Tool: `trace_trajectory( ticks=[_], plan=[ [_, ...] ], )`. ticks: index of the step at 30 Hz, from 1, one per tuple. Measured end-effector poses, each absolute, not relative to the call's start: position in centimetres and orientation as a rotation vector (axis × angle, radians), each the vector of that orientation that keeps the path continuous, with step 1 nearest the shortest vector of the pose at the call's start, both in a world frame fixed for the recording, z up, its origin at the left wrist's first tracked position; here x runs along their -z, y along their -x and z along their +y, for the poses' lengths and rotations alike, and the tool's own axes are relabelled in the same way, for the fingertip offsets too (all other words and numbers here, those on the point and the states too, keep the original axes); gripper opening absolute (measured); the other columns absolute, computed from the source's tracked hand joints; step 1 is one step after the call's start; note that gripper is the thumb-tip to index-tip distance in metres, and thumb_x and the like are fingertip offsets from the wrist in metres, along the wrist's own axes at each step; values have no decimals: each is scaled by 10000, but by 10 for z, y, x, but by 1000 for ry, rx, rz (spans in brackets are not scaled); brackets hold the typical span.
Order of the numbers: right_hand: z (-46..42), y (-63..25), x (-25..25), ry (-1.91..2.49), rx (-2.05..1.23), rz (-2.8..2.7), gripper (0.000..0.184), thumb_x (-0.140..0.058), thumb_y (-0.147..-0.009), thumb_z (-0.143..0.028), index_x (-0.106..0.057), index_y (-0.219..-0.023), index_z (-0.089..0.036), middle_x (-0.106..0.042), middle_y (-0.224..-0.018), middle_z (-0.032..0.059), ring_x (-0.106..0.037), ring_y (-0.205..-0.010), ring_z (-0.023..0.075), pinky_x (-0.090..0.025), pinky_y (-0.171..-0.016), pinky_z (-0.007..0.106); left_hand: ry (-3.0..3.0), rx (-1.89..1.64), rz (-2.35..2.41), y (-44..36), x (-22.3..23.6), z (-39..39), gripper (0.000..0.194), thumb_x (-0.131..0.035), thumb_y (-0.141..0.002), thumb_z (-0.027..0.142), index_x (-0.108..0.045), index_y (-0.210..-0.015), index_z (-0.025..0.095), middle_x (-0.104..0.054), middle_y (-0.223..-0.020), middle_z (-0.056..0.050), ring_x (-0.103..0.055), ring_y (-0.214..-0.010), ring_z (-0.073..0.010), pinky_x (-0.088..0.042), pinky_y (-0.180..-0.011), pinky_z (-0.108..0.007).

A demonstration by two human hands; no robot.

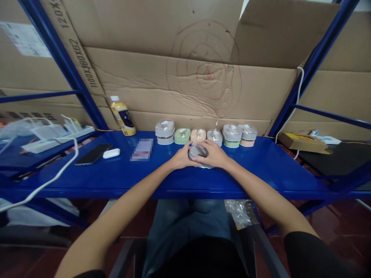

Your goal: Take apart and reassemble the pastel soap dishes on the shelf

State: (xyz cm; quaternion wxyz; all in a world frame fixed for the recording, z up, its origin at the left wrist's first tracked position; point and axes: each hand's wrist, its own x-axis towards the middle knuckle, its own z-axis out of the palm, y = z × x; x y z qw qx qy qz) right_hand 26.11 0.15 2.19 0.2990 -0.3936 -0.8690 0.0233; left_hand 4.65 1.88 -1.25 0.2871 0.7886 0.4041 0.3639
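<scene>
Both hands, left and right, grip opposite sides of a rounded grey container at the blue metal table, nearer than the row of small pastel lidded containers before the brown cardboard panel.

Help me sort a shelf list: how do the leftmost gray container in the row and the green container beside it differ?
The gray container stands taller, in two tiers; the green container is lower, a single tier. The first is gray with a clear-looking top, while the second is pale green. Both have rounded corners and stand on the blue table.
</scene>
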Motion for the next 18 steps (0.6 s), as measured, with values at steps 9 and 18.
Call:
trace_trajectory(
  ticks=[9, 18],
  plan=[
    [-5, -258, -26, 1108, -26, -2360, 659, -787, -849, -577, -669, -1375, -199, -676, -1332, 151, -616, -1275, 338, -486, -1098, 509, -2102, -950, 1018, -47, 9, 16, 1124, -970, -546, 515, -457, -1479, 152, -637, -1425, -178, -589, -1346, -398, -459, -1150, -539],
    [-9, -266, -28, 1056, -96, -2453, 654, -637, -955, -595, -575, -1491, -225, -619, -1411, 165, -602, -1303, 364, -477, -1109, 553, -2175, -895, 1031, -41, 7, 20, 921, -944, -603, 491, -581, -1394, 190, -690, -1356, -129, -648, -1248, -375, -497, -1090, -548]
  ],
)
